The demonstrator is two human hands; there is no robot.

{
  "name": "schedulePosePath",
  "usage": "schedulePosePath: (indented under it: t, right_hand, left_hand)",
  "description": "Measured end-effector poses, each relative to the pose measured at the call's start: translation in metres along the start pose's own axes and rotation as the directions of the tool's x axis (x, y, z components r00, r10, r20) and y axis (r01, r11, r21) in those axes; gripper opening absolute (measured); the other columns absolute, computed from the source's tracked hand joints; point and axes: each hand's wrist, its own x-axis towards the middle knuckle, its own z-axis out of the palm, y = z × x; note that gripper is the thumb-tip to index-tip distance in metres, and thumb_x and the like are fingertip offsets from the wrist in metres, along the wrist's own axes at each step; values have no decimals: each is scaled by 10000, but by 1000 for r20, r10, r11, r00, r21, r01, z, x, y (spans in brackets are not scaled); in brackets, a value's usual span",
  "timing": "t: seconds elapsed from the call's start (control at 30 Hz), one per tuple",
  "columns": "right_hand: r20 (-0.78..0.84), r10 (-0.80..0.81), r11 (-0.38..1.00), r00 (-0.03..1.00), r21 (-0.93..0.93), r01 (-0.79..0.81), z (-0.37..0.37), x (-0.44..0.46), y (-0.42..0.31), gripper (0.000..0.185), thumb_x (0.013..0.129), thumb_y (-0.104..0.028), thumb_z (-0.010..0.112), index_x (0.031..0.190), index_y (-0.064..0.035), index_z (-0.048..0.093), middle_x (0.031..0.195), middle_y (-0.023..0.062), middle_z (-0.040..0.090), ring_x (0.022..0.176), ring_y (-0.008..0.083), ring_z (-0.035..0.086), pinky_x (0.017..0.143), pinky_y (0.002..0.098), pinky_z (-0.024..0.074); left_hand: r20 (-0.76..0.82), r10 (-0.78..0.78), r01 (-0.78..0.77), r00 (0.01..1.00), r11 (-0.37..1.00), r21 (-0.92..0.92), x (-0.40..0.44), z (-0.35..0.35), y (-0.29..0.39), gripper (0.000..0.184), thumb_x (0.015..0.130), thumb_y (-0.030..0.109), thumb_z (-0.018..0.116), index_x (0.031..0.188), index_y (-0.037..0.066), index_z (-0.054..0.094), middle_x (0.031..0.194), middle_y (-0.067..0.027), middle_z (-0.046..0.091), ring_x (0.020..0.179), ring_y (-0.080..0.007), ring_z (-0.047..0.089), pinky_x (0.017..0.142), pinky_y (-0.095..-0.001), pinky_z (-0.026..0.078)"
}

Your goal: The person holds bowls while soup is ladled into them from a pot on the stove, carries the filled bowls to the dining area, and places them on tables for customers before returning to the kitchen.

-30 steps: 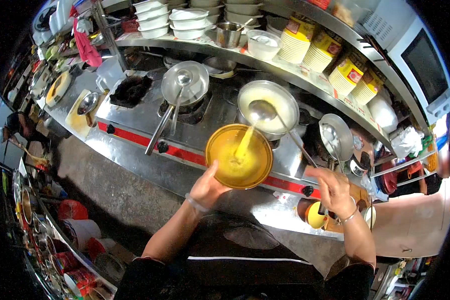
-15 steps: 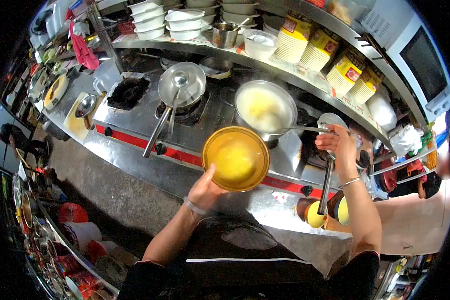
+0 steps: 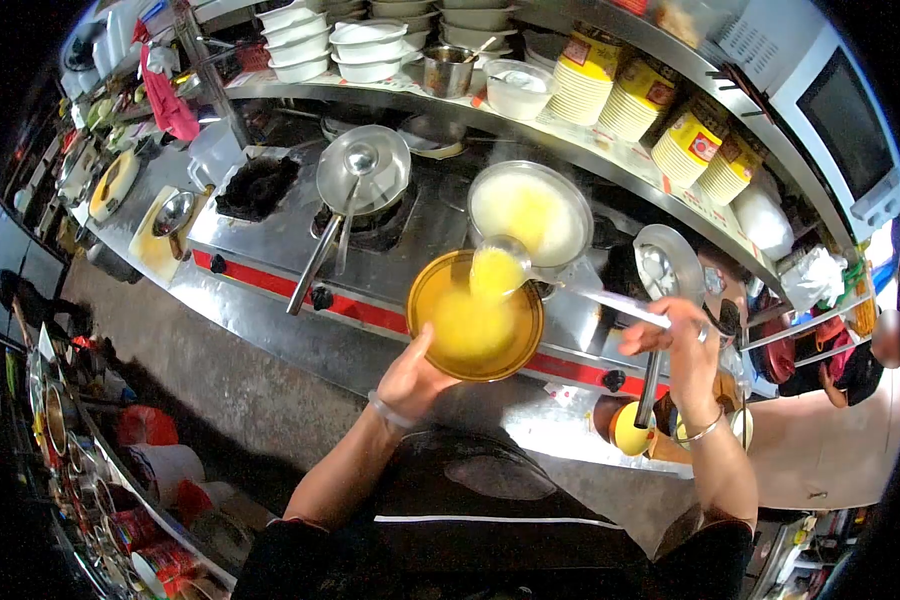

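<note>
My left hand [image 3: 413,374] supports an amber-brown bowl [image 3: 425,335] from its near left side, thumb over the rim. Yellow food, blurred in detail, fills much of the bowl. With its fingers around the long handle, my right hand [image 3: 686,352] grips a ladle [image 3: 615,300]. The ladle's head is tilted over the bowl's far right rim, and yellow food is in it. Just beyond, a metal pot [image 3: 582,232] on the stove holds pale, foamy liquid with a yellow patch in the middle.
A long-handled pan [image 3: 395,165] with a ladle in it sits on the left burner. Another long-handled pan [image 3: 682,262] stands beside my right hand. White bowls [image 3: 300,48] and yellow paper tubs [image 3: 582,85] are stacked on the shelf. A person [image 3: 860,365] is at the far right.
The ladle has come out of the pot toward me and now tips over the bowl. My right hand has moved down and slightly right; the bowl has barely shifted.
</note>
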Motion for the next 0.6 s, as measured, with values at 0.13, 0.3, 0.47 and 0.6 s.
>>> schedulePosePath:
  t: [0.13,0.3,0.47,0.6]
  right_hand:
    - [507,-374,631,776,-474,614,-9,-10,4,199,918,-97,431,975,37,568,848,178,662,720,245,672,690,337,538]
    - [150,-350,791,925,-482,377,12,36,26,174,927,-82,442,987,8,578,819,162,667,746,226,679,673,318,531]
    - [130,-338,802,932,-478,358,47,100,56,198,946,-152,453,997,6,561,745,166,661,713,210,685,617,306,531]
    - [140,-283,843,949,-434,316,63,115,62,234,950,-177,444,966,29,552,706,153,660,668,204,682,600,299,537]
  left_hand:
    - [6,-10,10,1000,1000,10,-1,-3,0,500,989,346,311,1402,72,242,1403,-131,358,1280,-283,377,1037,-502,329]
    - [-13,23,-22,1000,999,31,-3,-1,0,504,989,348,306,1400,65,240,1393,-135,366,1271,-280,386,1036,-496,324]
    - [-1,11,-11,1000,996,93,-8,-2,6,496,987,339,312,1387,51,258,1359,-135,399,1239,-276,417,1024,-450,344]
    - [-114,30,-15,993,991,134,-16,2,9,508,973,365,347,1368,50,297,1315,-119,446,1166,-253,472,946,-392,399]
